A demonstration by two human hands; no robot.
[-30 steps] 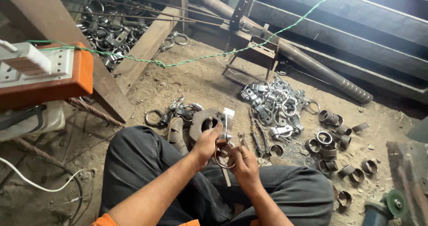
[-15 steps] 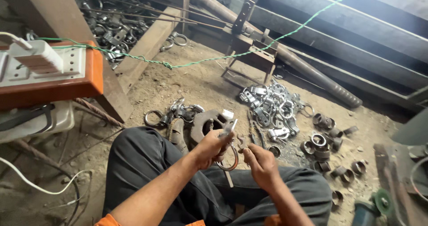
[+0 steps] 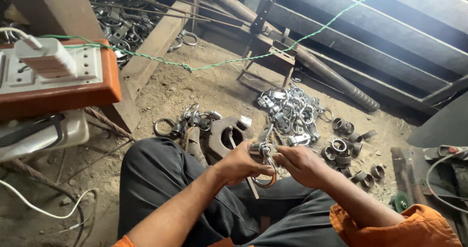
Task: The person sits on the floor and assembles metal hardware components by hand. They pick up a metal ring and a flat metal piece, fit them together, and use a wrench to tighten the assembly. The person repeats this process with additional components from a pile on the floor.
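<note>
Head view: both hands meet above the lap over a dirt floor (image 3: pixel 204 88). The left hand (image 3: pixel 239 163) is clenched around a small metal clamp (image 3: pixel 258 150) with a ring (image 3: pixel 265 176) hanging below it. The right hand (image 3: pixel 300 163) pinches the same clamp from the other side. A pile of shiny clamps (image 3: pixel 290 111) lies just beyond, with short dark pipe pieces (image 3: pixel 346 149) beside it.

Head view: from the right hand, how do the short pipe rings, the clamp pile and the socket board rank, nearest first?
From the right hand:
1. Pipe rings, just right on the ground.
2. Clamp pile, ahead on the dirt.
3. Socket board, far left, raised.
</note>
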